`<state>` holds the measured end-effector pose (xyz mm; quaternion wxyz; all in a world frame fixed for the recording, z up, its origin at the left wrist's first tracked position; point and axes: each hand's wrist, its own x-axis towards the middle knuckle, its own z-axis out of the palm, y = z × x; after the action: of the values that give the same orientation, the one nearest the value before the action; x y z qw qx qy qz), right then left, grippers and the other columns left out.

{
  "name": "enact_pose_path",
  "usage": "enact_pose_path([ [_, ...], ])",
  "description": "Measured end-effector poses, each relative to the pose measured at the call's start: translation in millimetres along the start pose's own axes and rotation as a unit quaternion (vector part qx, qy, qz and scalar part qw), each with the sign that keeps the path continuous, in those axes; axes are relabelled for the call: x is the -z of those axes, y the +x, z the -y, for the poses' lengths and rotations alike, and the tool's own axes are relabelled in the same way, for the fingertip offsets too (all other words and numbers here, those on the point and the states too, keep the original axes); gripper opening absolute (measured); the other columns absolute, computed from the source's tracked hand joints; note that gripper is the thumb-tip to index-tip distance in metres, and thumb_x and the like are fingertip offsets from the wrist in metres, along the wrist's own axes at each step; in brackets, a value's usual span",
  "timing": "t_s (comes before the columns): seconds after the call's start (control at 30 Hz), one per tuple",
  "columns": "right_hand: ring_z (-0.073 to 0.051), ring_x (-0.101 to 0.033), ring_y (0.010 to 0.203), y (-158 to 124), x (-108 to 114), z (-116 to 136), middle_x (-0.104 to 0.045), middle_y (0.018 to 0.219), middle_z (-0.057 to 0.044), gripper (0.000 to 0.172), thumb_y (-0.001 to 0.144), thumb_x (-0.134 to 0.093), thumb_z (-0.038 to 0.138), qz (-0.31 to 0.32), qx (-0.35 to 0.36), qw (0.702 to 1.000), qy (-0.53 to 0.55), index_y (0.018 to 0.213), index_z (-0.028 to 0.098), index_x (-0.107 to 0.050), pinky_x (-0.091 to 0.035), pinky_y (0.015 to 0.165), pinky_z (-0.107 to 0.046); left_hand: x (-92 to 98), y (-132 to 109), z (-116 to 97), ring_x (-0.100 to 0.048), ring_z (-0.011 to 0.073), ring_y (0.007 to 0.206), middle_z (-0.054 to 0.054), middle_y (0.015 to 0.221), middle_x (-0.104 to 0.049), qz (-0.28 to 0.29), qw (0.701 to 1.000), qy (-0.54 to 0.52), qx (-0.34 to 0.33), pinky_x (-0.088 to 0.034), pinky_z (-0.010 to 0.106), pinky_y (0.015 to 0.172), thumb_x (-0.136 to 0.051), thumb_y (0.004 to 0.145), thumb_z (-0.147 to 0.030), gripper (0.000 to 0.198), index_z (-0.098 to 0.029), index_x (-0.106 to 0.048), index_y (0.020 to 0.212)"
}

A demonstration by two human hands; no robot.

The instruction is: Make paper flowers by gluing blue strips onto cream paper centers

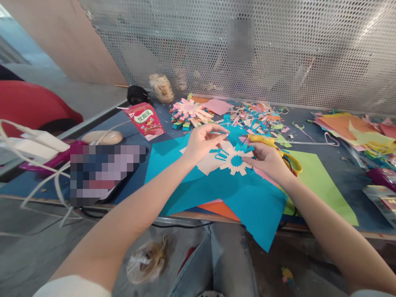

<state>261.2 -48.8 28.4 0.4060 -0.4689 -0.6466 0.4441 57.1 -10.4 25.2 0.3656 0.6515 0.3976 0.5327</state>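
Note:
My left hand (201, 140) hovers over a cream paper cut-out flower (230, 161) with a blue centre, thumb and fingers pinched together on a blue paper strip (220, 153). My right hand (268, 161) presses on the flower's right edge with curled fingers. The flower lies on a large blue paper sheet (235, 194). Yellow-handled scissors (272, 144) lie just behind my right hand.
A finished layered paper flower (189, 112) and a heap of paper scraps (256, 115) lie further back. A red drink carton (145, 120) stands at the left, coloured sheets (355, 130) are stacked at the right, a green sheet (318, 181) lies near. Perforated metal screen (247, 45) behind.

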Motion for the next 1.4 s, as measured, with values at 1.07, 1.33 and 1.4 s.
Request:
enact_pose_path([
  [1.07, -0.011, -0.055, 0.059, 5.1, 5.3, -3.0, -0.061, 0.068, 0.002, 0.029, 0.06, -0.075, 0.04, -0.022, -0.021, 0.996, 0.078, 0.076, 0.021, -0.06, -0.045, 0.054, -0.025, -2.0, -1.5, -8.3, -0.066, 0.0148, 0.066, 0.006, 0.089, -0.066, -0.011, 0.999, -0.028, 0.033, -0.052, 0.023, 0.05, -0.065, 0.071, -0.025, 0.013, -0.016, -0.061, 0.079],
  [1.33, -0.013, -0.058, 0.065, 4.3, 4.2, -2.5, -0.065, 0.074, 0.001, 0.031, 0.058, -0.077, 0.039, -0.025, -0.02, 0.997, 0.074, 0.08, 0.021, -0.065, -0.048, 0.06, -0.027, -0.9, -2.6, -5.5, -0.068, 0.0171, 0.069, 0.005, 0.082, -0.068, 0.015, 1.0, -0.013, -0.001, -0.052, 0.023, 0.052, -0.064, 0.074, -0.03, 0.017, -0.017, -0.062, 0.084],
  [1.4, -0.014, -0.059, 0.068, 4.1, 4.0, -2.3, -0.066, 0.078, 0.001, 0.032, 0.06, -0.076, 0.04, -0.018, -0.013, 0.997, 0.071, 0.083, 0.022, -0.065, -0.048, 0.062, -0.028, -0.5, -3.0, -4.7, -0.068, 0.0177, 0.071, 0.004, 0.079, -0.068, 0.024, 1.0, -0.008, 0.002, -0.052, 0.024, 0.053, -0.064, 0.074, -0.031, 0.017, -0.018, -0.062, 0.086],
])
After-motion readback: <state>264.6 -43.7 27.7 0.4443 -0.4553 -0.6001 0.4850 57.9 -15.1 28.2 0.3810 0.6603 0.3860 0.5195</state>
